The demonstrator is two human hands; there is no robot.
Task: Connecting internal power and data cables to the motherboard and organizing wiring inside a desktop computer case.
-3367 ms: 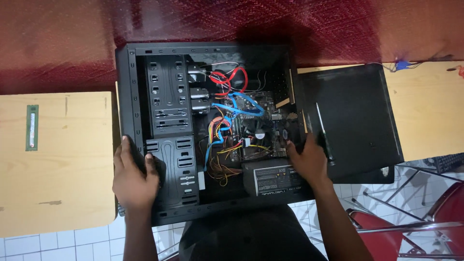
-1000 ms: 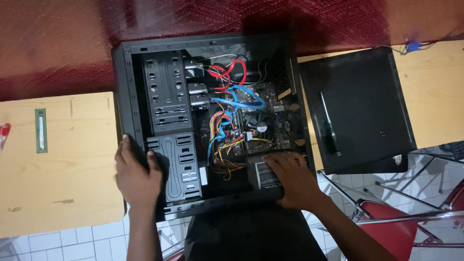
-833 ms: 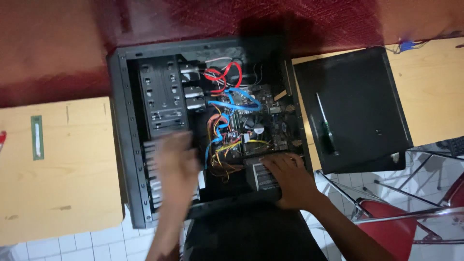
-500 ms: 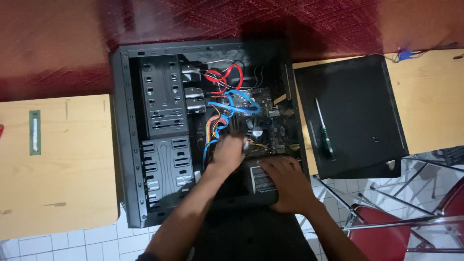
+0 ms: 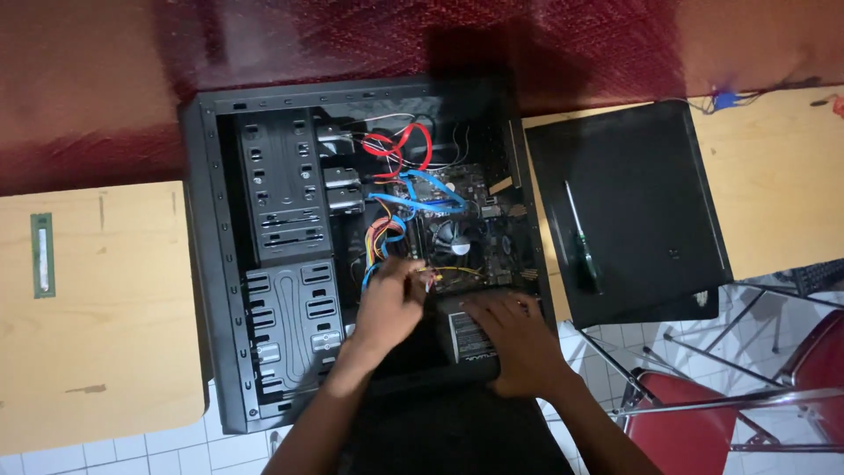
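Observation:
An open black computer case point(image 5: 215, 264) lies on its side in front of me, with drive cages on the left and a motherboard point(image 5: 466, 233) on the right. Red, blue, orange and yellow cables point(image 5: 396, 189) run through its middle. My left hand point(image 5: 391, 303) reaches into the case and its fingers pinch the bundle of coloured wires by the board's lower edge. My right hand point(image 5: 514, 339) lies flat, fingers spread, on the power supply point(image 5: 462, 339) at the near side of the case.
The black side panel point(image 5: 633, 193) rests on a wooden desk point(image 5: 782, 185) to the right, with a green-handled screwdriver point(image 5: 582, 251) on it. Another wooden desk point(image 5: 97, 317) on the left bears a green memory stick point(image 5: 41, 255). Red chairs point(image 5: 747, 413) stand at the lower right.
My left hand left the case's near left edge and swung right into the case onto the wires. My right hand moved from the case's right edge to the power supply.

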